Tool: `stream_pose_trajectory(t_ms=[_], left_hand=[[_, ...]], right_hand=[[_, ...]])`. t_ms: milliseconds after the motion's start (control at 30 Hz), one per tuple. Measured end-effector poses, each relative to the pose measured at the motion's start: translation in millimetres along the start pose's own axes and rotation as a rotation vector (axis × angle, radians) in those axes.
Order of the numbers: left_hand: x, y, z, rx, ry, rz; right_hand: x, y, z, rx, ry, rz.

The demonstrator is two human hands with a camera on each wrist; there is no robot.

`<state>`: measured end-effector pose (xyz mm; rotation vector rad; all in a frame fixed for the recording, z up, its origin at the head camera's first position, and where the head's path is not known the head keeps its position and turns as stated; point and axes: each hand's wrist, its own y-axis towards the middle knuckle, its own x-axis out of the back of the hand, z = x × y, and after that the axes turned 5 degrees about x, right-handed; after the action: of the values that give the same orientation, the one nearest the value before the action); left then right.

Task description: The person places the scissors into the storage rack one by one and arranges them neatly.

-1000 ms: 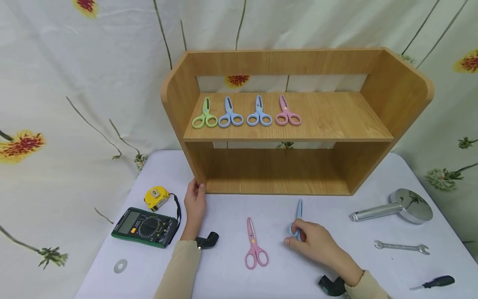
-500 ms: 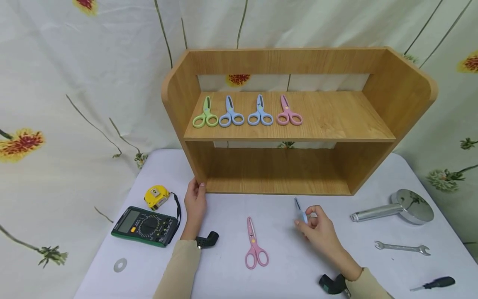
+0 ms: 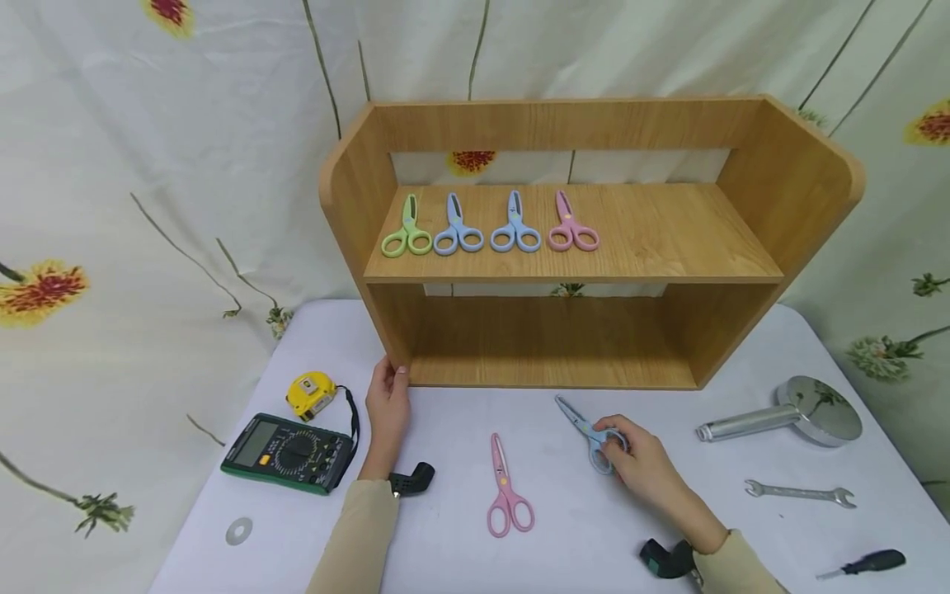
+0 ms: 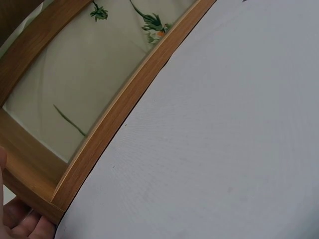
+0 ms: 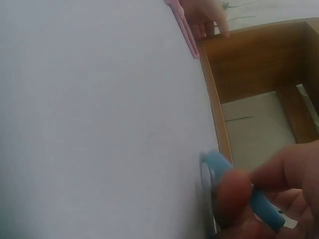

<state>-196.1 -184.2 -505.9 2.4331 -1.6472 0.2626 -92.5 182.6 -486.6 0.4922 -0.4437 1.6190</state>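
Blue scissors (image 3: 591,433) are pinched by the handle loops in my right hand (image 3: 644,462), blades pointing up and to the left. In the right wrist view a blue loop (image 5: 266,209) shows between thumb and fingers. My left hand (image 3: 387,408) grips the lower left corner of the wooden shelf (image 3: 571,279), fingers outside its side panel. Pink scissors (image 3: 505,495) lie on the table between my hands. On the upper board, a row holds green scissors (image 3: 406,235), two blue scissors (image 3: 456,231) and another pink pair (image 3: 570,229), all blades toward the back.
Left on the table (image 3: 445,544) are a yellow tape measure (image 3: 311,393), a multimeter (image 3: 291,450) and a flat grey washer (image 3: 239,530). On the right lie a shower head (image 3: 820,410), a wrench (image 3: 799,492) and a screwdriver (image 3: 868,563). A flowered cloth (image 3: 185,165) hangs behind.
My right hand has turned the blue scissors: upright-pointing a second ago, then seen edge-on, they now tilt left with both loops showing. The left hand stays on the shelf corner.
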Motion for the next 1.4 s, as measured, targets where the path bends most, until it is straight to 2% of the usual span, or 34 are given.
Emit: stream_pose_trajectory(t_ms=[100, 333, 433, 600, 767, 833, 933, 1000, 1133, 1267, 1333, 1400], left_hand=[[-1.0, -0.3, 0.2, -0.001, 0.003, -0.003], [-3.2, -0.9, 3.6, 0.002, -0.005, -0.005], [-4.3, -1.0, 5.8, 0.002, -0.009, 0.003], [-0.8, -3.4, 7.4, 0.005, 0.004, 0.015], [4.7, -2.5, 5.7, 0.009, 0.002, 0.017], [3.9, -0.9, 3.8, 0.012, -0.001, 0.022], [2.6, 1.4, 0.5, 0.012, 0.005, 0.015], [3.7, 2.4, -1.3, 0.008, 0.013, 0.008], [5.6, 3.5, -2.8, 0.011, 0.020, -0.002], [4.4, 3.2, -0.7, 0.024, 0.022, -0.009], [2.6, 2.5, 0.6, 0.023, 0.020, -0.012], [0.6, 1.6, 1.4, 0.013, 0.013, -0.013]], right_hand=[[2.7, -1.3, -1.5, 0.034, -0.015, 0.048], [10.7, -1.4, -3.9, 0.160, 0.010, 0.241], [15.0, -1.6, -4.8, 0.194, 0.069, 0.282], [31.5, -2.2, 4.8, 0.274, 0.231, 0.288], [74.4, -0.2, 48.7, 0.459, 0.246, 0.194], [98.3, 0.1, 70.0, 0.540, 0.214, 0.121], [132.4, 4.2, 100.4, 0.599, 0.140, 0.003], [150.7, 12.9, 118.3, 0.593, 0.058, -0.086], [174.5, 45.6, 146.9, 0.467, -0.062, -0.184], [179.8, 88.6, 160.3, 0.345, -0.124, -0.201], [178.3, 108.9, 162.0, 0.331, -0.171, -0.202], [175.9, 125.4, 162.5, 0.339, -0.283, -0.191]])
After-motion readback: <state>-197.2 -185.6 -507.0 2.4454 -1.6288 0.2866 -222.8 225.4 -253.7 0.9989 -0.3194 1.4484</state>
